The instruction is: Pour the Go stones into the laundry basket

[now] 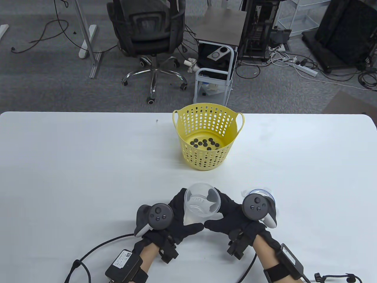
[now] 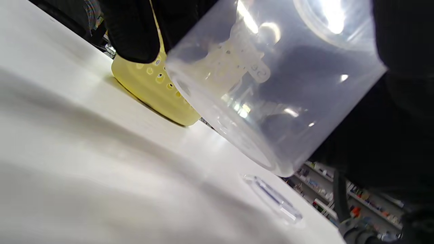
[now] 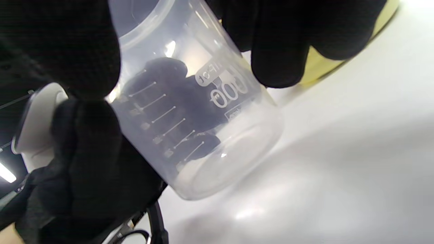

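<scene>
A yellow perforated laundry basket (image 1: 206,138) stands upright at the table's middle, with several black Go stones (image 1: 205,143) on its bottom. Both hands hold a clear plastic measuring cup (image 1: 201,203) near the front edge, well short of the basket. My left hand (image 1: 190,210) grips its left side and my right hand (image 1: 216,210) its right side. The cup is tilted and just off the table in the right wrist view (image 3: 196,118) and the left wrist view (image 2: 271,84). I see no stones in it. The basket also shows in the left wrist view (image 2: 156,88).
A clear round lid (image 2: 273,200) lies flat on the white table (image 1: 73,165), to the right of the cup; the table view shows it (image 1: 260,192) partly hidden behind my right tracker. Glove cables trail off the front edge. An office chair and cart stand beyond the far edge.
</scene>
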Tool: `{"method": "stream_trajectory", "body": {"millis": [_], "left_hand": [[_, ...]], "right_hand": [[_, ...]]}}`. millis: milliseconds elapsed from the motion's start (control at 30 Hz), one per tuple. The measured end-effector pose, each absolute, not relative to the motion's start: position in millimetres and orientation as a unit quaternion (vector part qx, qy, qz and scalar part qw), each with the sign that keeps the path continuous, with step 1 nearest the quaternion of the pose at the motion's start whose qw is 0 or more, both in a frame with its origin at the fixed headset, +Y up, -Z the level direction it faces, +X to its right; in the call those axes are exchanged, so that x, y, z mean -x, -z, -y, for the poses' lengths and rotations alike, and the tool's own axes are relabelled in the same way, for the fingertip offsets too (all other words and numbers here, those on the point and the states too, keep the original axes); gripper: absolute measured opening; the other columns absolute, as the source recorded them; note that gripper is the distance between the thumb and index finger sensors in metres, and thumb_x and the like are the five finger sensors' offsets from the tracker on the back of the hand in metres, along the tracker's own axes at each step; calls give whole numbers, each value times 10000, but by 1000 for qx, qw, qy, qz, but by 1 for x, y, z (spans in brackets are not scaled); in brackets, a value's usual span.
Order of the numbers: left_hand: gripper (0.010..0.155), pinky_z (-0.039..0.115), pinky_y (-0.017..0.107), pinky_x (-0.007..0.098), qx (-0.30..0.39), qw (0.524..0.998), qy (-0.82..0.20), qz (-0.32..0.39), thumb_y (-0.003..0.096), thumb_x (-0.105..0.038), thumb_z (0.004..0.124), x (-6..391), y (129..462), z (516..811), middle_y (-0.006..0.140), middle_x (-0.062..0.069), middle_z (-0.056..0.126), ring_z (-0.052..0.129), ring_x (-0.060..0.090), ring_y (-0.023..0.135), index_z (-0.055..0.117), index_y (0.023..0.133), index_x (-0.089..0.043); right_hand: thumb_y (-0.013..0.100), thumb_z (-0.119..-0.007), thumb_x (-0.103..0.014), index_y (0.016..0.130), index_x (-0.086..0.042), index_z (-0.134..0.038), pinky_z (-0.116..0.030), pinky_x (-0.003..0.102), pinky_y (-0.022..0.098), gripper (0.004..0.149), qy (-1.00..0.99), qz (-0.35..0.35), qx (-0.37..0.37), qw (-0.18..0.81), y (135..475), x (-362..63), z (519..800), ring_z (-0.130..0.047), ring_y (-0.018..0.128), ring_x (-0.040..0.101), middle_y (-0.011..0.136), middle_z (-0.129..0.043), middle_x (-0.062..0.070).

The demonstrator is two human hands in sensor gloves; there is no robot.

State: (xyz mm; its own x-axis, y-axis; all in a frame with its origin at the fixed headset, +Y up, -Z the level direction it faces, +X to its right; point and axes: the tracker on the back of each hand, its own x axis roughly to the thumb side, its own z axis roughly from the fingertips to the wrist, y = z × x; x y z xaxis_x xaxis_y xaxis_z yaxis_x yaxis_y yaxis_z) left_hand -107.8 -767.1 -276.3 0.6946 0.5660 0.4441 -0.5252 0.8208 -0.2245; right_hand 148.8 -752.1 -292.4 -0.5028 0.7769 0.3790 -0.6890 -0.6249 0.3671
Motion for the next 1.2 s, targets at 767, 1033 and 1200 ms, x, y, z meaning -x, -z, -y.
{"method": "stream_trajectory", "body": {"millis": [767, 1033, 1200], "left_hand": [[1039, 745, 707, 512, 143, 950, -141, 241, 281, -759, 940, 141, 292, 760, 1158, -70, 661, 852, 206, 1005, 438, 1090, -343], [892, 741, 694, 527, 102, 971, -136, 165, 376, -680, 888, 172, 296, 754, 1144, -57, 677, 862, 224, 985, 467, 1086, -342], [874, 730, 697, 533, 125, 968, -153, 154, 389, -685, 861, 177, 297, 760, 1146, -48, 674, 852, 236, 989, 467, 1090, -339]], "right_hand": [[341, -1015, -527, 1066, -164, -478, -600, 689, 647, 972, -974, -41, -143, 170, 302, -179, 740, -654, 947, 560, 1116, -562, 182], [348, -919, -655, 1090, -213, -403, -407, 771, 694, 1005, -987, -60, 56, 141, 323, -235, 772, -337, 995, 688, 1176, -319, 197], [353, -895, -681, 1091, -217, -350, -430, 775, 684, 1028, -983, -116, 89, 111, 331, -240, 792, -380, 970, 716, 1179, -276, 203]]}}
